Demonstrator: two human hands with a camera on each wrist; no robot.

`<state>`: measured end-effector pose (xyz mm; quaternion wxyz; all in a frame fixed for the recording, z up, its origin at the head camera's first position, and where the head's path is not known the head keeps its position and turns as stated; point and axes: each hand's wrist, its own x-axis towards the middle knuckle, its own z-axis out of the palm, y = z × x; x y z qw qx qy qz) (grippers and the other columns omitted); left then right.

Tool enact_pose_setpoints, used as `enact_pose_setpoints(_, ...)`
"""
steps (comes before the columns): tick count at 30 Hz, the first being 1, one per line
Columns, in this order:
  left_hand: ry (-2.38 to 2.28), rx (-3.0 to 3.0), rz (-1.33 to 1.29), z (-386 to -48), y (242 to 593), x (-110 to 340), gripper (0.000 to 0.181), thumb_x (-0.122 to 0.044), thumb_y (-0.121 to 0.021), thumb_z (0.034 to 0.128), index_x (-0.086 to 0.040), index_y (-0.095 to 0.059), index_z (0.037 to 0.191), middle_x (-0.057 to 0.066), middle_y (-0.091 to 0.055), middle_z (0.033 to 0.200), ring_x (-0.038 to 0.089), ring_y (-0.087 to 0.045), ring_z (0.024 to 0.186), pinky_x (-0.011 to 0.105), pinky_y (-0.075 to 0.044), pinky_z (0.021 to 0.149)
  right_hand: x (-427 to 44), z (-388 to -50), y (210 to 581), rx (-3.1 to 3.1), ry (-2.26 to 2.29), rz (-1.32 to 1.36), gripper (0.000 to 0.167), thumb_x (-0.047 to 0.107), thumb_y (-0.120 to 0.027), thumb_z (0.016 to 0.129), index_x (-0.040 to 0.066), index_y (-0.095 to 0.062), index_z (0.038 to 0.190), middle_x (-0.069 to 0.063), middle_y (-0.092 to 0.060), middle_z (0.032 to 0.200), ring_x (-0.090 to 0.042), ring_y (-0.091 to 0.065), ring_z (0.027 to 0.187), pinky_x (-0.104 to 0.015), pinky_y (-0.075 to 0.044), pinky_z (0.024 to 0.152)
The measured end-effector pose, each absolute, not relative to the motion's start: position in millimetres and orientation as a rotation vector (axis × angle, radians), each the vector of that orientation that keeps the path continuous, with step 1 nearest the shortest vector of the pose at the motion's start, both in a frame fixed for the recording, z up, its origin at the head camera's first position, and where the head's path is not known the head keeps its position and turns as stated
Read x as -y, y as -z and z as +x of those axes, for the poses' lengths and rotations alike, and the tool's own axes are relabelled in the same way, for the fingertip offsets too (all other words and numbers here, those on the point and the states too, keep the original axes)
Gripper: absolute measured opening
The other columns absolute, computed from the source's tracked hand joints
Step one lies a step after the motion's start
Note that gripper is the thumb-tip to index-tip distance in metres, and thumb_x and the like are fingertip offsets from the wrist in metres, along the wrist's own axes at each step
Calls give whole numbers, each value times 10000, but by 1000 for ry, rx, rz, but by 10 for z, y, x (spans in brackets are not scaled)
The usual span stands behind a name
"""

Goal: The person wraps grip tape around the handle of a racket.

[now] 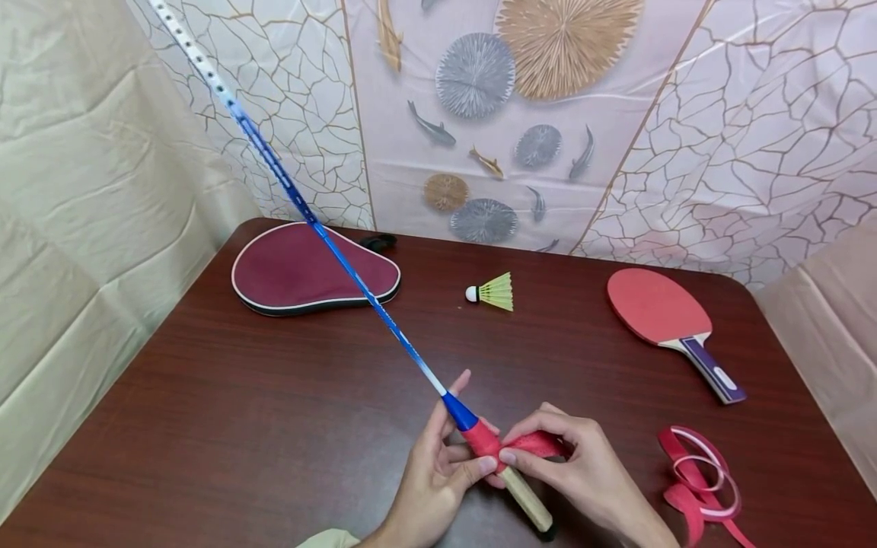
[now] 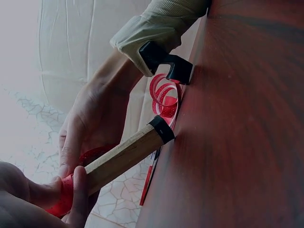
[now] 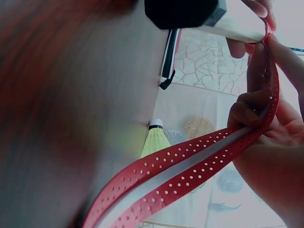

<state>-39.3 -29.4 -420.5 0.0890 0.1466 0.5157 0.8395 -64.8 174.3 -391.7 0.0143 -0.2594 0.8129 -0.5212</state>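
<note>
A badminton racket (image 1: pixel 384 316) with a blue shaft slants across the head view, its head up at the far left. Red perforated grip tape (image 3: pixel 175 171) is wound round the upper part of its handle; below that, the bare wooden handle (image 2: pixel 126 156) ends in a black cap. My left hand (image 1: pixel 438 476) holds the handle at the wrapped part, thumb on the tape's lower edge and index finger extended along the cone. My right hand (image 1: pixel 582 460) pinches the tape right beside the handle. From there the strip runs through the right palm, as the right wrist view shows.
The tape's loose end lies in coils (image 1: pixel 702 479) at the table's right. A red table tennis bat (image 1: pixel 661 308) lies at the back right, a yellow shuttlecock (image 1: pixel 495 292) at the back middle, and a maroon bat case (image 1: pixel 301 266) at the back left. Patterned cloth hangs behind the table (image 1: pixel 260 411).
</note>
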Motion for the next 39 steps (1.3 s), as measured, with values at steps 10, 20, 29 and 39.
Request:
enact_pose_setpoints(10,-2541,-1593,648,-402,4252,266,700,118,-607,902,-114,-274,1473,228,-519,1198,389,-676,854,500,-566,691,-1742,-651,3920,-2546,1574,-767,176,228,-805,826,251,-736,986,65,-663,871,-125,-598,774,-269,-524,612)
enact_pose_setpoints(20,-2480,-1589,596,-404,4239,292,566,84,-593,932,-88,-303,1387,345,-449,1191,441,-640,817,462,-578,733,-1773,-685,3939,-2491,1580,-870,174,148,-771,861,213,-743,1020,49,-680,907,-124,-605,824,-256,-510,646)
enact_pose_setpoints(29,-2468,-1592,666,-404,4264,283,594,93,-576,936,-95,-275,1413,283,-480,1181,380,-650,820,459,-580,721,-1778,-656,3912,-2531,1562,-825,144,210,-786,851,239,-747,986,66,-670,875,-112,-592,790,-257,-504,621)
enact_pose_setpoints(39,-2519,-1488,637,-407,4285,281,444,38,-525,985,-30,-299,1361,363,-461,1167,372,-622,872,545,-560,710,-1755,-640,3910,-2564,1559,-856,154,217,-809,824,258,-740,954,94,-651,857,-96,-579,769,-250,-502,601)
